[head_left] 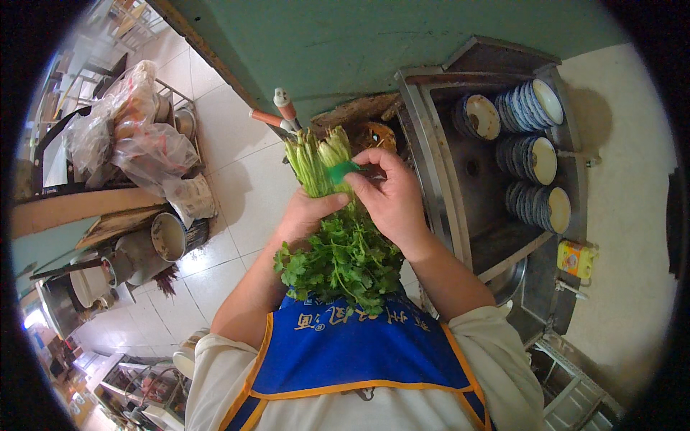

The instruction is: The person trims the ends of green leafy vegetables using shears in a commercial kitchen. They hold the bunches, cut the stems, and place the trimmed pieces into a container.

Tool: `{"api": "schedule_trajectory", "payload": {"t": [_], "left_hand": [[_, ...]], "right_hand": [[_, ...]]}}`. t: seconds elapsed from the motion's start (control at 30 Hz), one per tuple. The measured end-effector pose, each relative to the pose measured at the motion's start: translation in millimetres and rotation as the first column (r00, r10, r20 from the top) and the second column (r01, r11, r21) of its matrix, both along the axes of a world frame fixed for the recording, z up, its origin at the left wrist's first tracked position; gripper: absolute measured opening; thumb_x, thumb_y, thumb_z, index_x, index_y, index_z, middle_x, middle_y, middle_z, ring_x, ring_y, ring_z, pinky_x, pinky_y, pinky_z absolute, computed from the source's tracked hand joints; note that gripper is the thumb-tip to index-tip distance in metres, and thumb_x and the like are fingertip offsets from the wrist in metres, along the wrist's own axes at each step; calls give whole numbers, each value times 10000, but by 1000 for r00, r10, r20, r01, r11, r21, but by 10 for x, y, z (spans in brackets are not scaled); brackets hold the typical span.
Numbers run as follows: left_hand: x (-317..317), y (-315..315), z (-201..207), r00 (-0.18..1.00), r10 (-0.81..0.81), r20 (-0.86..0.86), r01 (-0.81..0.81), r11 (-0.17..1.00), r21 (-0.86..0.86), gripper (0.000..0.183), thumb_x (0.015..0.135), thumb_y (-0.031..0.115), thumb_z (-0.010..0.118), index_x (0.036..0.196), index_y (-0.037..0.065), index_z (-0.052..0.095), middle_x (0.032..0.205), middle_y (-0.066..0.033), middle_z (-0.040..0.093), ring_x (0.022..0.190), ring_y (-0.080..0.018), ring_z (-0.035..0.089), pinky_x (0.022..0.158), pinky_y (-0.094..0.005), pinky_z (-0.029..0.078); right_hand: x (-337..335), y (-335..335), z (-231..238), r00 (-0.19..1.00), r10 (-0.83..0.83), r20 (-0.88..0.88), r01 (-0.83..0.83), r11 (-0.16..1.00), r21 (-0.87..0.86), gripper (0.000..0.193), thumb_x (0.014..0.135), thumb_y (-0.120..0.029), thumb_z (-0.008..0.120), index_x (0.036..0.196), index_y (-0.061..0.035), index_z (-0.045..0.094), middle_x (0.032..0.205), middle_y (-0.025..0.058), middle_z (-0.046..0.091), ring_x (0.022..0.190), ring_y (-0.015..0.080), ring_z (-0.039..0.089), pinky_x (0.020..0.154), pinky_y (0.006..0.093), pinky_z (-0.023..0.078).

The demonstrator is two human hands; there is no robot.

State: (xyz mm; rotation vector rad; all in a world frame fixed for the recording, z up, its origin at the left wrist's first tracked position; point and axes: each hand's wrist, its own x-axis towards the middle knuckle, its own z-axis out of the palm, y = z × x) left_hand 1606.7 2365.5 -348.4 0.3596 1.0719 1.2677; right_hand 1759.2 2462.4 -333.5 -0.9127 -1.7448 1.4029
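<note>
A leafy bunch of coriander (338,262) is held in front of my blue apron, its pale green stems (309,164) pointing away from me. My left hand (310,210) is closed around the stems, thumb lying across them. A strip of green tape (343,171) wraps part of the stem bundle near the cut ends. At its right side my right hand (388,190) pinches the tape between thumb and forefinger. The leaves hang down toward my apron (359,359) and partly cover it.
On the right, a metal sink (449,179) holds several stacks of plates (545,159). A yellow jug (575,260) stands by its edge. Two orange-handled tools (285,108) are beyond the stems. Plastic bags (147,136) and a pot (169,237) are at left, above a tiled floor (241,183).
</note>
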Motion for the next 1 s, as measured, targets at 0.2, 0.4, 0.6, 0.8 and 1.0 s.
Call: {"api": "schedule_trajectory", "payload": {"t": [0.2,0.4,0.6,0.8,1.0], "left_hand": [[152,44,-43,999,35,-38,-32,996,79,459,903,129,777,1316,13,614,1167,-29,673,1035,-130,628,899,-307,519],[236,95,-78,998,43,-35,-40,994,98,376,930,78,742,1280,4,624,1151,-20,673,1028,-120,623,894,-293,519],[241,113,-117,999,44,-32,-40,992,116,346,928,83,749,1246,10,634,1130,-15,674,1006,-113,626,866,-280,523],[274,136,-116,996,77,-49,-71,991,110,339,912,82,750,1223,4,640,1114,-23,683,988,-114,631,840,-286,532],[207,208,-94,938,-5,-348,41,994,98,349,856,67,762,1177,-13,650,1093,-44,702,956,-138,646,830,-311,541]], "right_hand": [[3,25,4,995,-65,72,46,969,241,163,872,-20,765,977,-10,641,913,122,655,776,269,681,691,368,554],[-3,7,12,992,-101,78,67,931,360,145,877,-13,747,961,-17,629,927,127,653,800,293,669,712,390,546],[23,-14,-13,993,-99,66,62,903,426,157,885,-20,738,979,-28,612,939,128,655,846,320,660,747,411,538],[1,-28,-8,988,-141,67,79,821,565,172,874,-37,740,985,-45,610,943,121,659,852,341,651,761,445,536],[79,-28,175,965,-35,261,-87,892,443,178,863,-47,744,990,-54,619,914,134,670,829,351,665,729,439,541]]}}
